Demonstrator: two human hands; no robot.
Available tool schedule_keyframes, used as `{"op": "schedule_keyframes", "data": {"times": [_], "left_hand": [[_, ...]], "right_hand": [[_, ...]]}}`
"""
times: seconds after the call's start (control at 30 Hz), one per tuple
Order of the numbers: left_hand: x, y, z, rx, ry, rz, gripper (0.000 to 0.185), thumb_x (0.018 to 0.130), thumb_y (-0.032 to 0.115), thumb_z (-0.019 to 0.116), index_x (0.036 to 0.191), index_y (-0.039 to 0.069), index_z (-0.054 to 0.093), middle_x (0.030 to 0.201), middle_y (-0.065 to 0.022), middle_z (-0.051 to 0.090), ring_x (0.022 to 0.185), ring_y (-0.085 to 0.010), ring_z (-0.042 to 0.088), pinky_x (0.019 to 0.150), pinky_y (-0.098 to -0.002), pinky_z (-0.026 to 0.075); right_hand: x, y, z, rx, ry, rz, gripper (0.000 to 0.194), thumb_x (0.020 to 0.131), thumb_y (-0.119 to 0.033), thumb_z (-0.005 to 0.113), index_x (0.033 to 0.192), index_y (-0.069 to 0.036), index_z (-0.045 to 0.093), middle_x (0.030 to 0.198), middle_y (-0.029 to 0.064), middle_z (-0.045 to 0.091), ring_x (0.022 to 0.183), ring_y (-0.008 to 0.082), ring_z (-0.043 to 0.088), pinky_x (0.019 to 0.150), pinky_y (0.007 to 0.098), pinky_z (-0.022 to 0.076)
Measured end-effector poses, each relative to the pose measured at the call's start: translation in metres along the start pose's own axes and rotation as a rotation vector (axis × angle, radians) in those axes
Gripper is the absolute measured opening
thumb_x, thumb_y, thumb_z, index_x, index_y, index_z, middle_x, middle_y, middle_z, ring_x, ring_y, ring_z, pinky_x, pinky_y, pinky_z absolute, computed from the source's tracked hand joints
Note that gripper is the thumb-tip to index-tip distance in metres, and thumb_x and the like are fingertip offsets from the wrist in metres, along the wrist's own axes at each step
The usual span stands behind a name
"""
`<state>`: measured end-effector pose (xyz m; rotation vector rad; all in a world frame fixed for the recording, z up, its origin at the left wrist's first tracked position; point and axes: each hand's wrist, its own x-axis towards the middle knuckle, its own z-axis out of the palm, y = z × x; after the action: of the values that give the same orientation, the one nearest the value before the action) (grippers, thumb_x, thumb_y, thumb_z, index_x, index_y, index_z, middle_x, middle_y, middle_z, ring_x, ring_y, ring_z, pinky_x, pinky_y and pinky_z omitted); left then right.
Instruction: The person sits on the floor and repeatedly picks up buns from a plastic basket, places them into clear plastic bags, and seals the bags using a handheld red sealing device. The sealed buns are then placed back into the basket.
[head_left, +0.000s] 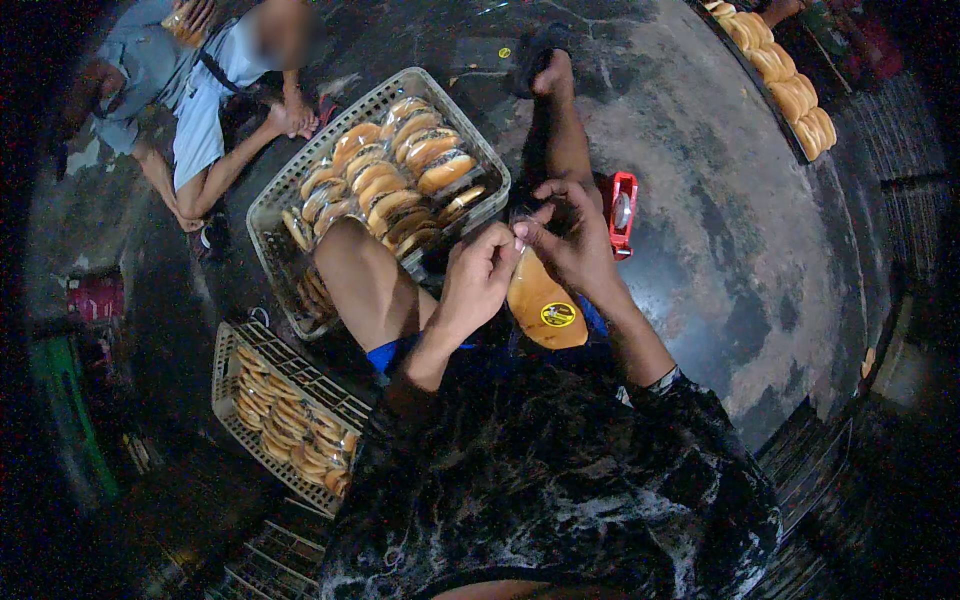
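Observation:
A long bread bun in a clear plastic bag (546, 296) hangs over my lap, with a round yellow sticker (558, 315) near its lower end. My left hand (486, 274) pinches the bag's gathered mouth from one side. On the other side, the fingertips of my right hand (571, 229) hold the same plastic, the other fingers curled above. Just beyond my right hand, a red tape dispenser (622, 214) with a roll in it stands on the floor. A plastic crate (379, 90) of bagged filled buns lies against my bent leg.
A second crate (289, 341) with more bagged buns sits at the lower left. A dark tray (757, 82) carries rows of unwrapped buns at the upper right. Another person (217, 112) sits on the floor at the upper left. My outstretched leg (566, 142) crosses the dark concrete floor (720, 247).

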<state>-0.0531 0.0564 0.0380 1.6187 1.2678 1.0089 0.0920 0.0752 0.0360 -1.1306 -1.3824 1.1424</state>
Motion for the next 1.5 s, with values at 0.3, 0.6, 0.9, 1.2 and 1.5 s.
{"op": "schedule_keyframes", "data": {"times": [0.3, 0.6, 0.9, 1.2, 1.5], "left_hand": [[0.007, 0.006, 0.008, -0.198, 0.119, -0.118, 0.008, 0.084, 0.005, 0.056, 0.091, 0.001, 0.055, 0.075, -0.0058, 0.061, 0.07, -0.0088, 0.056, 0.062, -0.0226, 0.043], [0.041, -0.07, 0.019, -0.119, -0.315, -0.605, 0.02, 0.082, 0.016, 0.044, 0.084, -0.001, 0.053, 0.076, -0.0166, 0.054, 0.082, -0.0333, 0.055, 0.073, -0.0371, 0.041], [0.004, -0.072, 0.056, -0.14, 0.08, -0.154, 0.023, 0.088, 0.013, 0.046, 0.103, -0.003, 0.053, 0.1, -0.0128, 0.058, 0.096, -0.0215, 0.053, 0.087, -0.0315, 0.04], [0.03, -0.061, 0.066, -0.217, 0.306, -0.287, 0.029, 0.09, 0.019, 0.045, 0.106, -0.004, 0.051, 0.099, -0.012, 0.058, 0.092, -0.0185, 0.053, 0.084, -0.0312, 0.041], [0.012, -0.086, 0.051, -0.185, 0.405, -0.323, 0.032, 0.092, 0.022, 0.041, 0.106, -0.004, 0.051, 0.099, -0.0133, 0.058, 0.092, -0.0193, 0.053, 0.082, -0.0306, 0.041]], "right_hand": [[0.008, 0.005, -0.017, -0.446, -0.241, -0.129, 0.014, 0.08, -0.012, 0.057, 0.087, -0.002, 0.062, 0.081, 0.0184, 0.06, 0.075, 0.0337, 0.059, 0.068, 0.0398, 0.0465], [-0.029, 0.026, 0.005, -0.909, -0.138, -0.067, 0.026, 0.077, -0.003, 0.048, 0.102, -0.001, 0.055, 0.09, 0.0208, 0.059, 0.087, 0.034, 0.059, 0.069, 0.0399, 0.0496], [-0.019, 0.058, -0.023, -0.262, -0.01, 0.17, 0.053, 0.081, -0.027, 0.058, 0.118, 0.004, 0.037, 0.104, 0.0269, 0.053, 0.095, 0.0387, 0.054, 0.081, 0.0415, 0.0435], [-0.02, 0.324, -0.163, -1.031, 0.31, 0.658, 0.07, 0.078, -0.049, 0.053, 0.125, -0.003, 0.031, 0.083, 0.0223, 0.062, 0.076, 0.0409, 0.059, 0.064, 0.0428, 0.0464], [-0.119, 0.369, -0.181, -0.88, 0.036, 0.723, 0.024, 0.068, -0.025, 0.065, 0.068, -0.001, 0.063, 0.072, 0.0201, 0.063, 0.074, 0.0321, 0.063, 0.065, 0.0417, 0.0483]]}}
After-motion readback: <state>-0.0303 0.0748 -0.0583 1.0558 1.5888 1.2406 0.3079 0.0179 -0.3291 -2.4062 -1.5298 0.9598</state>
